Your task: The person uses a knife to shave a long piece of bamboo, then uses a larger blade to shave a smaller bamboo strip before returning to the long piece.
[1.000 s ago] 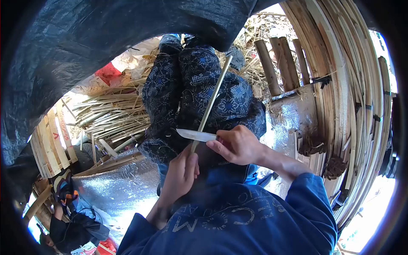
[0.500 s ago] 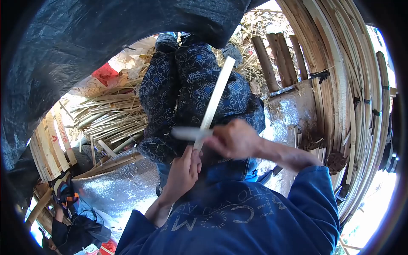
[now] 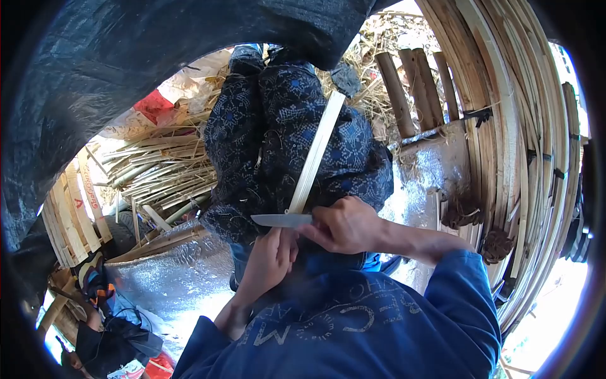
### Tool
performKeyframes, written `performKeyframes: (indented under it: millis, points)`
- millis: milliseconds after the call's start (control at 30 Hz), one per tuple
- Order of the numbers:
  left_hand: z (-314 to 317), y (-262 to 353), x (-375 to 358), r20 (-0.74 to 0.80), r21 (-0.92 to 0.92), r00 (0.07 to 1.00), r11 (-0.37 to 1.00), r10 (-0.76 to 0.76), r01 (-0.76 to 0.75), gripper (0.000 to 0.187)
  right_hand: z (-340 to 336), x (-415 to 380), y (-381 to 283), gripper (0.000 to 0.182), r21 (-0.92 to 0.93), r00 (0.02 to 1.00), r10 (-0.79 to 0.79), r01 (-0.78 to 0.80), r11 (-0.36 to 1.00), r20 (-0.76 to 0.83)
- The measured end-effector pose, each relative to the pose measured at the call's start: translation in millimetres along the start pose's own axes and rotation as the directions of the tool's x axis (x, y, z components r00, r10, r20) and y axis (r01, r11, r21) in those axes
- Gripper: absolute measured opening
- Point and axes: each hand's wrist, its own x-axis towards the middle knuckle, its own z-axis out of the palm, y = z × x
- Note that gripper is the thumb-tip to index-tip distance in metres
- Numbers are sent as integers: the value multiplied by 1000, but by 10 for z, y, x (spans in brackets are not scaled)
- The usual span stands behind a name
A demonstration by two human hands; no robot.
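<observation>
My right hand (image 3: 347,224) is wrapped round the handle of a knife (image 3: 278,220), its blade pointing left. A pale, flat bamboo strip (image 3: 315,155) slants up and to the right over my patterned trousers. My left hand (image 3: 271,259) is closed around the strip's lower end, close to my body. The blade lies across the strip just above my left fingers, and a small shaving (image 3: 288,211) shows beside it. The knife handle is mostly hidden by my right fingers.
Loose split sticks (image 3: 167,164) are heaped on the left. Long bundled strips (image 3: 505,126) stand along the right, near short brown posts (image 3: 420,88). A dark tarp (image 3: 82,82) hangs at upper left. Another person (image 3: 113,344) is at lower left.
The knife has moved down along the strip towards my left hand, and its blade is no longer blurred. My right hand has shifted slightly lower with it. The strip's upper end has dipped a little.
</observation>
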Motion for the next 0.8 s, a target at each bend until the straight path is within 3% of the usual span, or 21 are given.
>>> performKeyframes:
  millis: [100, 167, 200, 233, 300, 333, 400, 433, 467, 500, 567, 600, 700, 800]
  points:
    - [-11, 84, -24, 4, 36, 1000, 999, -6, 5, 31, 86, 51, 96, 51, 45, 998, 57, -57, 997, 15]
    - [-5, 57, -65, -2, 24, 1000, 999, -26, 26, 31, -44, 137, 257, 55, -44, 963, 60, -74, 996, -261]
    - [6, 28, -98, 3, 28, 1000, 999, -22, 21, 31, -306, 229, 418, 45, -56, 919, 280, -307, 950, -278]
    - [30, -13, -132, -13, 61, 999, 998, 30, -29, 32, -573, 288, 654, 50, 181, 828, 478, -442, 878, -295]
    - [28, -29, -125, -27, 98, 996, 991, 90, -87, 33, -992, 362, 1414, 54, 147, 717, 573, -566, 811, -397]
    - [14, -23, -114, -17, 67, 997, 995, 72, -70, 34, -1054, 338, 1290, 54, 143, 719, 569, -564, 813, -399]
    - [6, -19, -134, -12, 27, 999, 999, 43, -43, 35, -1067, 205, 798, 54, 128, 798, 322, -300, 945, -510]
    - [-18, -16, -95, 25, -77, 999, 996, -39, 41, 33, -847, 179, 531, 49, 159, 765, 257, -202, 966, -591]
    - [-43, -16, -40, 71, -176, 991, 976, -113, 124, 31, -815, 101, 425, 56, 101, 924, 213, -190, 977, -317]
    - [-64, -35, -8, 72, -176, 992, 977, -108, 119, 31, -643, 57, 289, 51, 13, 973, 84, -83, 996, -216]
    - [-88, -98, -17, 168, -374, 975, 906, -146, 200, 37, -250, -16, 57, 46, -27, 983, -139, 136, 990, -120]
    - [-92, -106, -31, 171, -371, 973, 905, -154, 208, 37, -119, -63, -3, 45, -30, 987, -153, 152, 988, -42]
    - [-111, -107, -62, 192, -344, 972, 919, -134, 195, 41, 84, -65, 62, 47, 37, 986, -129, 133, 990, -101]
    - [-95, -113, -58, 198, -334, 977, 932, -75, 139, 41, 27, -27, 134, 46, 43, 994, -92, 95, 995, -55]
